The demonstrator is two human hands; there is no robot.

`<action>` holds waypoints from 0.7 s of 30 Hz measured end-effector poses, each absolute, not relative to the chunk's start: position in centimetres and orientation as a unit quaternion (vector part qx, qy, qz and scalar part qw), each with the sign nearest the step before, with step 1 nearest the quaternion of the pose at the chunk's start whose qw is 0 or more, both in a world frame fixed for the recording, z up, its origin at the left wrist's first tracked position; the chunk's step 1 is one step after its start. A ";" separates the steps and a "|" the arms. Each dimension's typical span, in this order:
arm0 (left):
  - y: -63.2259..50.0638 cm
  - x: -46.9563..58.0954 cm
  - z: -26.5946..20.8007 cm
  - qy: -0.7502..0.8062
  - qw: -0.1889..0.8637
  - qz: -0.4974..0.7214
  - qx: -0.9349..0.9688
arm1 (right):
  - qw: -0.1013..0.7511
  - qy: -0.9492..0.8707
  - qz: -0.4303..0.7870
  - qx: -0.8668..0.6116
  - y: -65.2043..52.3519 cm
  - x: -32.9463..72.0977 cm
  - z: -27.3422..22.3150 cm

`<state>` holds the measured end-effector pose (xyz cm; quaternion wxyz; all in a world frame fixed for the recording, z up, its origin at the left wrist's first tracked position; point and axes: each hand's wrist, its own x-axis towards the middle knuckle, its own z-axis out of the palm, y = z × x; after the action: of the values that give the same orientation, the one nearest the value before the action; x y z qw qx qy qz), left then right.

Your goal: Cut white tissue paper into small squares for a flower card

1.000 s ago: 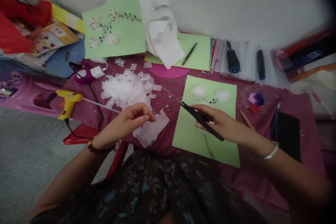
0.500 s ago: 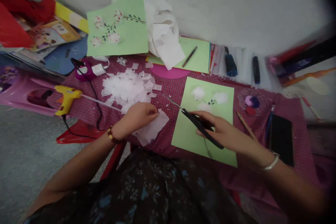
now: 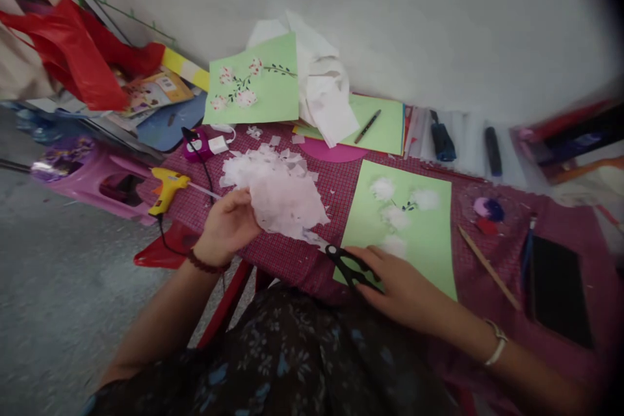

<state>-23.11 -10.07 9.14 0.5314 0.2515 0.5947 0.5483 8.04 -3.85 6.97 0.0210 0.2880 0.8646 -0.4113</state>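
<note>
My left hand (image 3: 230, 224) pinches the left edge of a thin white tissue sheet (image 3: 290, 198), lifted in front of a heap of cut tissue pieces (image 3: 263, 161). In my right hand (image 3: 397, 279) is a pair of black-handled scissors (image 3: 348, 266), my fingers in the handles. The blades point left and touch or overlap the sheet's lower right edge; whether they bite into it I cannot tell. Under and beside my right hand lies a green card (image 3: 429, 250) with several white fluffy tissue flowers and a few dark painted leaves.
At the left are a yellow glue gun (image 3: 168, 190) and a purple power socket (image 3: 199, 145). A finished-looking green flower picture (image 3: 273, 97) leans at the back. On the right lie a pencil (image 3: 487, 266), a paint dish (image 3: 487, 211) and a black phone-like slab (image 3: 560, 289).
My left hand has raised the tissue sheet from the table. The scissors have come down and left to the sheet, their handles now spread. The camera view has shifted.
</note>
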 end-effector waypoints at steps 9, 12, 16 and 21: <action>-11.3 -23.5 5.3 0.579 0.573 0.560 0.152 | 0.020 0.675 -0.688 0.266 -2.1 9.4 7.3; -12.6 -23.0 4.8 0.553 0.587 0.585 0.090 | 0.037 0.643 -0.725 0.244 -1.7 9.0 6.8; -14.8 -21.9 4.7 0.466 0.670 0.569 0.099 | 0.068 0.625 -0.746 0.222 -1.2 8.6 7.0; -16.7 -21.0 4.8 0.470 0.705 0.512 0.140 | 0.128 0.630 -0.735 0.215 -0.4 8.6 7.8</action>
<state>-21.04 -16.74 4.81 0.7050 0.1401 0.4705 0.5119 8.62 -0.41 7.78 0.1276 0.2147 0.6302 -0.7352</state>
